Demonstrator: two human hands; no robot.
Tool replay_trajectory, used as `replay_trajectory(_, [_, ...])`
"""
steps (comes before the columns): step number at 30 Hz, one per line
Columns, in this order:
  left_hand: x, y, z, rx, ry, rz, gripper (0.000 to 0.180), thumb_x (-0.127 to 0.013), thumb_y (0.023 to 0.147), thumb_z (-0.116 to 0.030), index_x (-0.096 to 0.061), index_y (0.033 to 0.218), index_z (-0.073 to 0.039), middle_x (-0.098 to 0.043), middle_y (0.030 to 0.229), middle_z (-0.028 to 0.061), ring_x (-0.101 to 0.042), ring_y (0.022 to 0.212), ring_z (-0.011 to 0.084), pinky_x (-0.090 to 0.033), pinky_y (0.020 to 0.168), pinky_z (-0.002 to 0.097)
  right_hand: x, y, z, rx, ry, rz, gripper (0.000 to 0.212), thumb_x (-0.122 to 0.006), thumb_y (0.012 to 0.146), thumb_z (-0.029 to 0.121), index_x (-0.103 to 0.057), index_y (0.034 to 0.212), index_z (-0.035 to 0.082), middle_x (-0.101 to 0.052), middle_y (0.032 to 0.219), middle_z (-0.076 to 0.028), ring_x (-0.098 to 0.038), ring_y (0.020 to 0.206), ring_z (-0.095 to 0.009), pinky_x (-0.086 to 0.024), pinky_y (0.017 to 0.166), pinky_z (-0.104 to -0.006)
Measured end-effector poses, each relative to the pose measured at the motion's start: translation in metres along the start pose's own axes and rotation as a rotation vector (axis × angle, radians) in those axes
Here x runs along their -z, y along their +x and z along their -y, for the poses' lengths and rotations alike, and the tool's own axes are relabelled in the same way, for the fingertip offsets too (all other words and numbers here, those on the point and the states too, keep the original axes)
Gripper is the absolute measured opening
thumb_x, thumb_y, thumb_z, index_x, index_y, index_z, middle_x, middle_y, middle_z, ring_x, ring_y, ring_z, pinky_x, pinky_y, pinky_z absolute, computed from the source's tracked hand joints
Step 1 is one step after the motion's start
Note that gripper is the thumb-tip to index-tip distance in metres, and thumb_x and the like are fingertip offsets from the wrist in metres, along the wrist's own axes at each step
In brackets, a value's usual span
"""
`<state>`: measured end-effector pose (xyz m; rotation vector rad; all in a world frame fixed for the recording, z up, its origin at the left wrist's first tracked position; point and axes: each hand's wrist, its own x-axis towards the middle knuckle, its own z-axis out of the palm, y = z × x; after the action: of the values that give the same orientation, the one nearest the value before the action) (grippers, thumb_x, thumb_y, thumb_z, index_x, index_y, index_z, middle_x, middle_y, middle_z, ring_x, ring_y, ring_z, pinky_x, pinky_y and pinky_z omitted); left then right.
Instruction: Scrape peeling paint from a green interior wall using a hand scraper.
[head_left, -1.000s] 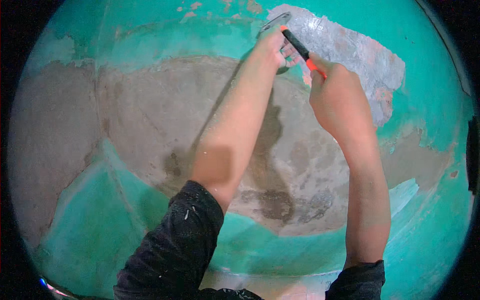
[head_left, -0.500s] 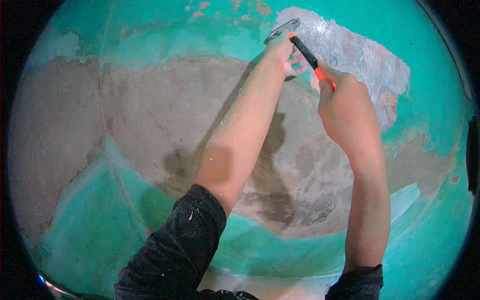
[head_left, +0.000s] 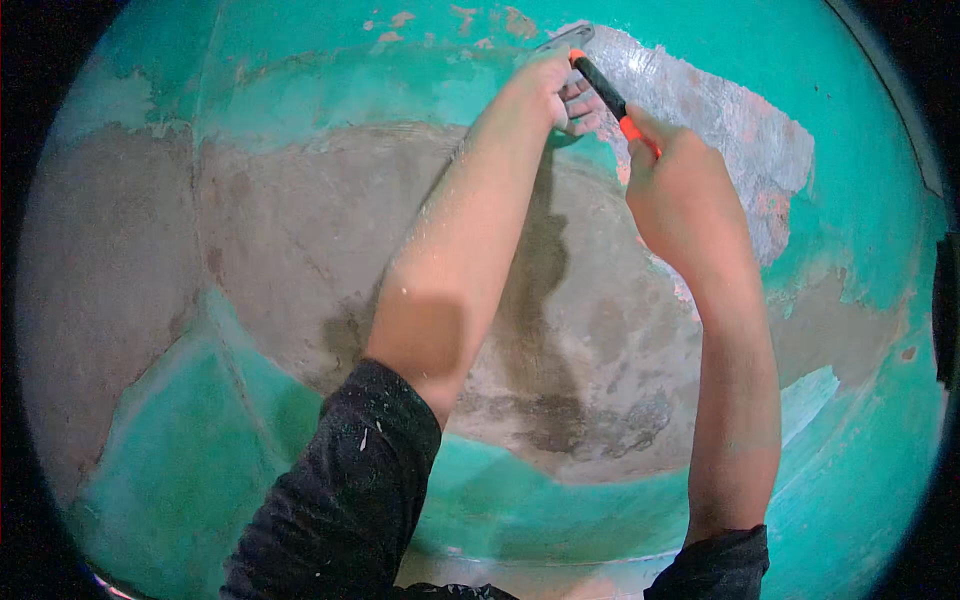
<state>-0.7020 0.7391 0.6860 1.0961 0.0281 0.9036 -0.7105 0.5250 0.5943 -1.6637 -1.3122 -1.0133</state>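
A long-handled scraper (head_left: 600,84) with a black and orange handle slants across the upper middle of the view. Its flat grey metal head (head_left: 570,38) lies close against the green painted wall, at the left edge of a shiny silver-grey patch (head_left: 700,120). My right hand (head_left: 685,185) is closed round the orange lower part of the handle. Up by the head, my left hand (head_left: 558,95) grips the scraper's neck, with some fingers curled below the handle. The left hand covers part of the head, and contact between blade and wall cannot be made out.
Bare grey-brown plaster (head_left: 330,230) spreads across the wall's middle and left, with ragged green paint (head_left: 190,430) round it. Small chipped spots (head_left: 520,22) mark the top. A dark object (head_left: 945,310) stands at the right rim.
Both hands and the scraper have shifted slightly up and to the left. The scraper's head now shows more edge-on, and my left forearm has moved left with it.
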Motion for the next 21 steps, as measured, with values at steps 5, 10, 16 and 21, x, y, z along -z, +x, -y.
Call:
replay_trajectory(5, [0.005, -0.005, 0.018, 0.015, -0.048, 0.030, 0.019, -0.052, 0.105, -0.038, -0.061, 0.099, -0.022, -0.059, 0.097, 0.0046, -0.062, 0.095, 0.0322, -0.048, 0.083, 0.0606, -0.008, -0.008, -0.004, -0.019, 0.013, -0.039, 0.036, -0.049, 0.095, 0.010, -0.069, 0.122, -0.002, -0.067, 0.096, -0.035, -0.067, 0.096, -0.050, -0.053, 0.086, -0.0545])
replay_trajectory(10, [0.000, 0.013, -0.004, -0.006, 0.029, 0.052, 0.017, -0.054, 0.103, -0.036, -0.061, 0.097, -0.022, -0.058, 0.096, 0.0040, -0.061, 0.094, 0.0322, -0.049, 0.082, 0.0594, 0.007, 0.010, 0.003, -0.004, -0.052, 0.020, 0.037, -0.050, 0.096, 0.011, -0.068, 0.125, -0.003, -0.067, 0.097, -0.036, -0.067, 0.097, -0.050, -0.053, 0.087, -0.0536])
replay_trajectory(16, [-0.003, 0.010, 0.012, -0.064, -0.024, 0.014, 0.016, -0.056, 0.100, -0.036, -0.060, 0.109, -0.023, -0.057, 0.097, 0.0064, -0.059, 0.094, 0.0333, -0.047, 0.080, 0.0618, -0.001, 0.003, -0.001, -0.045, 0.019, 0.013, 0.038, -0.051, 0.095, 0.012, -0.067, 0.126, -0.003, -0.067, 0.099, -0.035, -0.066, 0.098, -0.050, -0.053, 0.088, -0.0538])
replay_trajectory(21, [0.000, 0.012, 0.006, -0.073, 0.018, -0.010, 0.015, -0.058, 0.098, -0.033, -0.063, 0.101, -0.020, -0.058, 0.096, 0.0043, -0.057, 0.100, 0.0342, -0.045, 0.082, 0.0616, 0.006, 0.001, -0.003, -0.012, -0.026, 0.040, 0.039, -0.050, 0.093, 0.009, -0.067, 0.127, -0.001, -0.068, 0.099, -0.035, -0.066, 0.099, -0.050, -0.052, 0.088, -0.0544])
